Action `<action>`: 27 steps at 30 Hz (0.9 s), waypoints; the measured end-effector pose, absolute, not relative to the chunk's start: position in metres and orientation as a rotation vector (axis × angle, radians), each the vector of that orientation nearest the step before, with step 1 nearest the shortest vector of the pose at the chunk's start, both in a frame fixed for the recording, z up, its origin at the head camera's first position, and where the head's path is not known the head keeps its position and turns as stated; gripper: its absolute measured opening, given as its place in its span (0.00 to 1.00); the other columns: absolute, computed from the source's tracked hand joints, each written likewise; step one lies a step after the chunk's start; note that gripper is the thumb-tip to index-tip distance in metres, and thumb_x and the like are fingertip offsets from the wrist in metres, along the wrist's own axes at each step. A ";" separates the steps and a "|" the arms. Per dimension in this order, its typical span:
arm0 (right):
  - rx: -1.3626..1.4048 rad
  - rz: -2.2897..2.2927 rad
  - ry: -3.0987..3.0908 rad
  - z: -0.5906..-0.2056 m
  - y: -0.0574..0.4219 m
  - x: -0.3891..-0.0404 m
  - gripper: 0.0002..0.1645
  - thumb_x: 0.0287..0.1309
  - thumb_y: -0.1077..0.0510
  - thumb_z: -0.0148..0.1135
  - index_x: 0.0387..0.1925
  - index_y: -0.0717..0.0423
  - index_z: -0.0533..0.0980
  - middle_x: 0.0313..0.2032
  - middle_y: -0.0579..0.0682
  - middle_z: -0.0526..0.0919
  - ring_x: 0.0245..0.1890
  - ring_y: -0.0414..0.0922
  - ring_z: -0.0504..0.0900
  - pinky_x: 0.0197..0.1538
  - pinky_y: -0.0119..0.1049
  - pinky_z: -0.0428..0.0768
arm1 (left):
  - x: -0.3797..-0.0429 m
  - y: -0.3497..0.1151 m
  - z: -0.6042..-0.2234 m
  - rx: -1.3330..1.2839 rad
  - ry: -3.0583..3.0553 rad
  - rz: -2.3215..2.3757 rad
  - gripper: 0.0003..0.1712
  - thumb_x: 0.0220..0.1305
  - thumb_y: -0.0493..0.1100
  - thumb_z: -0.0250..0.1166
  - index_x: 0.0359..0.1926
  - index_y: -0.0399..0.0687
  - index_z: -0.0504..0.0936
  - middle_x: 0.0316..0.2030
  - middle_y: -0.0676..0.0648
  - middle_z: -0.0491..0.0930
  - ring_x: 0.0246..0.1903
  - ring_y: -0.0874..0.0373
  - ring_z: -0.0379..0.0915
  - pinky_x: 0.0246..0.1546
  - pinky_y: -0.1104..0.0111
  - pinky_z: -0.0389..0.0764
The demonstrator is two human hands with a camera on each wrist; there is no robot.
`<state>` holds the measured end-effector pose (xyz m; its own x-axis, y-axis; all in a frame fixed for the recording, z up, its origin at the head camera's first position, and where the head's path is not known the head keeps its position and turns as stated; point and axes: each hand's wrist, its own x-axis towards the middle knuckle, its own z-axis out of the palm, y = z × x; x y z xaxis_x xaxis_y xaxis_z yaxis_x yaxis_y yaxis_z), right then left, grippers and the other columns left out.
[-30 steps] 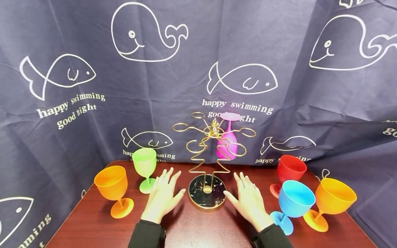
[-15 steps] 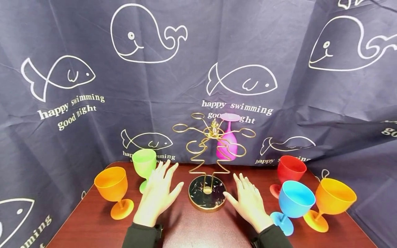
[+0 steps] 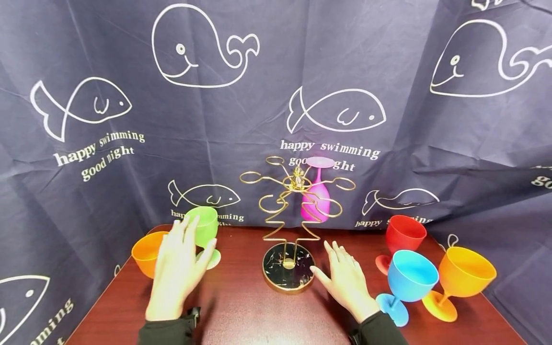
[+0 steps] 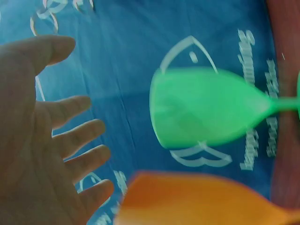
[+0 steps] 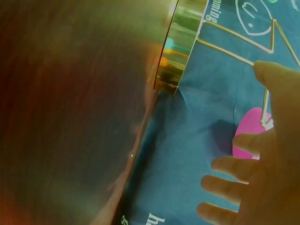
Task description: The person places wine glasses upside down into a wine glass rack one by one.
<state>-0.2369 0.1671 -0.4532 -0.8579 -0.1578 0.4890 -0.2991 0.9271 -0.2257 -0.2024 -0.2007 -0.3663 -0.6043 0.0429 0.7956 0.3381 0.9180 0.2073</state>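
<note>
Left hand [image 3: 174, 268]: spread; we see it near, but apart from, the green goblet [image 3: 208, 230], which stands upright on our desk [image 3: 246, 306], and partly hiding the orange goblet [image 3: 144, 254].
Right hand [image 3: 347, 282]: spread, just beside the gold rack [image 3: 278, 277].
Pink goblet [image 3: 319, 193]: upside down at the rack's far side.

The left hand [image 3: 178, 268] is now well away from the stand's round base [image 3: 289, 275] — its neighbour a second ago — and farther toward the left side of the counter [image 3: 241, 306]. In the head view it now hides the orange cup's [image 3: 143, 256] stem and foot, and its fingers [image 3: 190, 235] overlap the green cup's [image 3: 207, 227] bowl. The dark sleeve [image 3: 166, 333] shifts left too — and the green cup's foot, mostly covered half a second ago, shows again.
</note>
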 end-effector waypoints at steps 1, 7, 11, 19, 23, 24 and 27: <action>0.328 0.406 -2.610 -0.454 0.167 -0.237 0.48 0.52 0.29 0.55 0.66 0.54 0.63 0.63 0.60 0.66 0.62 0.57 0.63 0.59 0.56 0.61 | -0.201 -0.206 -0.367 -0.240 -2.203 -0.429 0.37 0.54 0.52 0.64 0.59 0.34 0.69 0.57 0.32 0.67 0.58 0.32 0.59 0.55 0.37 0.55; 0.329 0.402 -2.617 -0.456 0.167 -0.236 0.47 0.52 0.29 0.55 0.66 0.53 0.63 0.63 0.60 0.66 0.62 0.57 0.63 0.59 0.56 0.61 | -0.193 -0.229 -0.371 -0.085 -2.296 -0.436 0.37 0.57 0.53 0.63 0.61 0.34 0.66 0.58 0.30 0.65 0.58 0.31 0.58 0.54 0.40 0.56; 0.331 0.405 -2.607 -0.455 0.167 -0.236 0.47 0.53 0.30 0.56 0.66 0.53 0.63 0.62 0.60 0.66 0.62 0.57 0.64 0.59 0.55 0.62 | -0.191 -0.232 -0.371 -0.014 -2.321 -0.451 0.37 0.56 0.51 0.63 0.60 0.31 0.67 0.55 0.29 0.68 0.54 0.33 0.62 0.50 0.41 0.63; 0.342 0.416 -2.605 -0.453 0.166 -0.236 0.46 0.53 0.31 0.56 0.65 0.54 0.64 0.62 0.60 0.67 0.61 0.57 0.64 0.59 0.55 0.62 | -0.186 -0.231 -0.369 0.071 -2.297 -0.469 0.28 0.51 0.44 0.68 0.49 0.29 0.76 0.42 0.29 0.76 0.40 0.32 0.70 0.40 0.42 0.69; 0.342 0.422 -2.609 -0.454 0.166 -0.236 0.46 0.53 0.31 0.56 0.65 0.54 0.65 0.62 0.59 0.67 0.61 0.57 0.64 0.59 0.55 0.63 | -0.184 -0.230 -0.367 0.102 -2.289 -0.501 0.22 0.51 0.40 0.67 0.46 0.32 0.79 0.38 0.31 0.78 0.37 0.34 0.73 0.39 0.44 0.71; 0.342 0.425 -2.610 -0.454 0.166 -0.236 0.45 0.53 0.31 0.56 0.65 0.54 0.65 0.62 0.59 0.67 0.61 0.57 0.64 0.59 0.55 0.63 | -0.184 -0.230 -0.366 0.107 -2.288 -0.510 0.20 0.51 0.39 0.67 0.46 0.33 0.80 0.37 0.32 0.79 0.37 0.35 0.74 0.38 0.45 0.72; 0.343 0.431 -2.613 -0.455 0.166 -0.236 0.45 0.53 0.30 0.55 0.64 0.54 0.65 0.62 0.59 0.67 0.61 0.56 0.65 0.59 0.56 0.63 | -0.181 -0.229 -0.362 0.129 -2.306 -0.512 0.18 0.52 0.37 0.67 0.45 0.37 0.82 0.36 0.37 0.82 0.35 0.38 0.75 0.35 0.46 0.73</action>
<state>-0.2358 0.1659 -0.4552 -0.8597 -0.1646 0.4836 -0.3112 0.9195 -0.2402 -0.1806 -0.2287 -0.3622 -0.7085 -0.2424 0.6628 0.0608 0.9147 0.3995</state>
